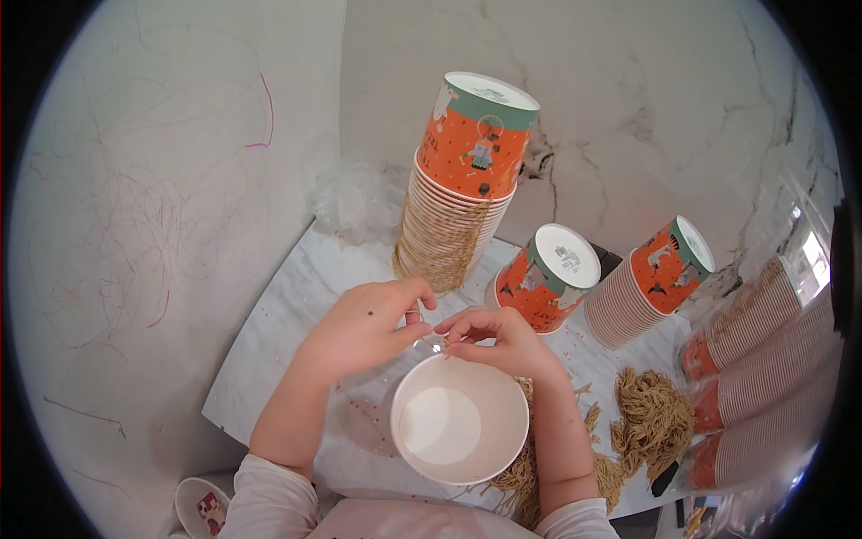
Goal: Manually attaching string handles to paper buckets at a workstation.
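Note:
A white paper cup [460, 420] stands upright and open on the marble counter [287, 296], right in front of me. My left hand [368, 325] and my right hand [498, 340] meet at its far rim. Both pinch something small and thin there, perhaps a string or handle; I cannot make out what it is. A tall stack of upturned orange-and-green cups [462, 189] with tan strings hanging from them stands just beyond my hands.
Two shorter upturned cup stacks [543, 278] [648, 280] stand right of centre. Sleeves of wrapped cups [763, 359] lie at the far right. A pile of tan strings [651, 418] lies by my right forearm. Crumpled clear plastic [355, 202] sits in the corner. Another cup [205, 508] is at the lower left.

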Tool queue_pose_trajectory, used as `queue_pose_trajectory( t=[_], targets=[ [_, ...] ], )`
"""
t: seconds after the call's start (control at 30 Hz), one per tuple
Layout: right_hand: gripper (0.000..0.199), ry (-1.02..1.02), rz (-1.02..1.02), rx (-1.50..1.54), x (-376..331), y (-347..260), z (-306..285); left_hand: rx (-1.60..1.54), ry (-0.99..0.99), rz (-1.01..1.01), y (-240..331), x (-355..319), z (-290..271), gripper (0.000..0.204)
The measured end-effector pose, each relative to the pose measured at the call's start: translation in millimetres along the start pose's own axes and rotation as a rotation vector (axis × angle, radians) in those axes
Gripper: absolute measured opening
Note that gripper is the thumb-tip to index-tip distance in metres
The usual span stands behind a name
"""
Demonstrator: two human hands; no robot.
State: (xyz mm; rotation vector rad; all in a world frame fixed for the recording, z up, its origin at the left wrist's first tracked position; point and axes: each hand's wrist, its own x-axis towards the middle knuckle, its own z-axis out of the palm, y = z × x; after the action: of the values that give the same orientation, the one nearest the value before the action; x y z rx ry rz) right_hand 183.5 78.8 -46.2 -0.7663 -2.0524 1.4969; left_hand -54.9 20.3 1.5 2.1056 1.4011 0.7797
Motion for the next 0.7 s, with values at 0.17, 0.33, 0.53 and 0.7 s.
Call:
queue_pose_trajectory(
  t=[0.17, 0.33, 0.53, 0.7],
  targets=[
    [0.005, 0.044, -0.056, -0.111, -2, -18, -2, -0.005, 0.031, 0.053, -8, 2, 12, 0.028],
    [0.007, 0.104, 0.088, 0.24, -3, -17, -3, 0.022, -0.003, 0.059, 0, 5, 19, 0.024],
    [0.011, 0.246, 0.03, 0.044, -1, -4, -2, 0.15, 0.013, 0.025, -8, 4, 26, 0.028],
    [0.009, 0.308, 0.052, -0.27, -1, -13, 5, 0.227, -0.002, 0.048, -12, 2, 18, 0.018]
  ],
)
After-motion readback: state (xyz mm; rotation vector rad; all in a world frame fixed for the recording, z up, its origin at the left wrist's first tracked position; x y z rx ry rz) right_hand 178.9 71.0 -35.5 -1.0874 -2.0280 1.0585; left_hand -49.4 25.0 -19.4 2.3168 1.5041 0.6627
